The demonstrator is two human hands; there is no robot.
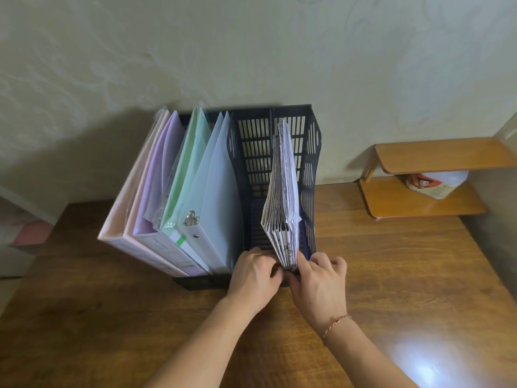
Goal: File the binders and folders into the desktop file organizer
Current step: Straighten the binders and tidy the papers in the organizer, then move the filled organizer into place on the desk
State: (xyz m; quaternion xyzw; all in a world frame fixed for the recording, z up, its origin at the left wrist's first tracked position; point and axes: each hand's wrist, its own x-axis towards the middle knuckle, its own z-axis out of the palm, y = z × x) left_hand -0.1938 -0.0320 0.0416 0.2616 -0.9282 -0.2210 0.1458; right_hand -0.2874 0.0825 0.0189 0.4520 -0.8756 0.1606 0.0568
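Slatted dark-blue plastic forms the file organizer (279,152) on your wood-grain bench (391,275). Your left hand (253,278) and right hand (319,281) both pinch the near bottom corner of a pleated accordion folder (282,197) standing upright in its rightmost compartment; glossy pastel ring binders (167,191) fill the left compartments.

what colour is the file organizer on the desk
Dark navy blue, with slotted walls; the file organizer shows best in the head view.
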